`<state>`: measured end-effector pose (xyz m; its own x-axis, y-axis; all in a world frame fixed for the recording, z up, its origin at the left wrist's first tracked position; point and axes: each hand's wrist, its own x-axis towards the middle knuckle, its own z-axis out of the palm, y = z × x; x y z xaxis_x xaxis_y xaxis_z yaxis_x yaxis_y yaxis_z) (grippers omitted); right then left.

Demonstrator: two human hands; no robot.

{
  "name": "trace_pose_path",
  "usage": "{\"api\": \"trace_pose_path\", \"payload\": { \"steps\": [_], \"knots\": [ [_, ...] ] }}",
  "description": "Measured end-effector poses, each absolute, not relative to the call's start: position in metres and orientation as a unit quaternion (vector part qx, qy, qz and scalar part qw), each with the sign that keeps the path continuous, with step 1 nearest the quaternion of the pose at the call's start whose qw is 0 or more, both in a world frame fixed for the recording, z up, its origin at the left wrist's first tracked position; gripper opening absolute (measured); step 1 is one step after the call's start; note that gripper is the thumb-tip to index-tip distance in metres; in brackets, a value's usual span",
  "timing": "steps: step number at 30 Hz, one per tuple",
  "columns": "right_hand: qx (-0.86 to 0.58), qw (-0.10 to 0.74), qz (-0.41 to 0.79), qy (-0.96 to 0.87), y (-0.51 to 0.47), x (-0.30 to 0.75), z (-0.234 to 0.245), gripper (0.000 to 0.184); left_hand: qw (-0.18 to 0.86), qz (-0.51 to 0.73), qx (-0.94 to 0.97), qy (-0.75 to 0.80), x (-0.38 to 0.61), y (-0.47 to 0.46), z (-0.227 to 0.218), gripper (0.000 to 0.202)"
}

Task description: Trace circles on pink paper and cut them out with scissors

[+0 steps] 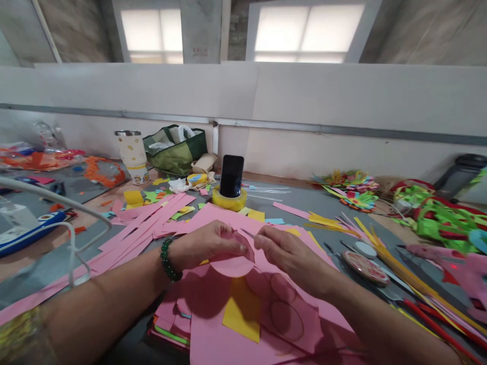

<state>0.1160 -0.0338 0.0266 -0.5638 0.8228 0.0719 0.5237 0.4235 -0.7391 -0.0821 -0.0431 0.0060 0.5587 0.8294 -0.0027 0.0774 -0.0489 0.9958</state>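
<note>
My left hand (pixel 211 244), with a green bead bracelet (pixel 167 261) on the wrist, pinches a rounded pink paper piece (pixel 232 266) above the table. Close on its right, my right hand (pixel 287 253) is closed around a thin, pointed tool (pixel 247 232). Only the narrow tip shows, so its kind is unclear. Beneath both hands lie stacked pink sheets (pixel 216 339). One pink sheet (pixel 291 320) bears drawn circles, and a yellow paper rectangle (pixel 241 310) rests beside them.
Ahead, a phone (pixel 232 176) stands in a yellow tape roll (pixel 229 201). Pink strips (pixel 142 228) spread leftward, near a tumbler (pixel 132 157) and green bag (pixel 177 152). A white cable (pixel 72 248) arches at left. At right lie red-handled scissors (pixel 437 329) and a pink glue gun (pixel 452 268).
</note>
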Motion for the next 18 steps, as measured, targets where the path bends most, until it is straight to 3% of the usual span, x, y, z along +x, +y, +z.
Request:
{"api": "trace_pose_path", "payload": {
  "steps": [3, 6, 12, 16, 18],
  "knots": [
    [-0.397, 0.313, 0.392, -0.769, -0.024, 0.123, 0.028, 0.042, 0.597, 0.362, 0.624, 0.35, -0.085, -0.039, 0.005, 0.02],
    [-0.417, 0.344, 0.372, -0.755, -0.014, 0.128, 0.029, 0.044, 0.61, 0.466, 0.535, 0.354, -0.088, -0.032, 0.006, 0.02],
    [-0.461, 0.296, 0.287, -0.786, -0.008, 0.125, 0.016, 0.034, 0.573, 0.619, 0.365, 0.395, -0.088, -0.022, 0.012, 0.017],
    [-0.45, 0.259, 0.227, -0.824, -0.014, 0.113, 0.006, 0.019, 0.555, 0.64, 0.34, 0.408, -0.089, -0.018, 0.009, 0.014],
    [-0.42, 0.24, 0.221, -0.847, -0.018, 0.105, 0.002, 0.025, 0.547, 0.635, 0.358, 0.412, -0.09, -0.017, 0.006, 0.015]
  ]
}}
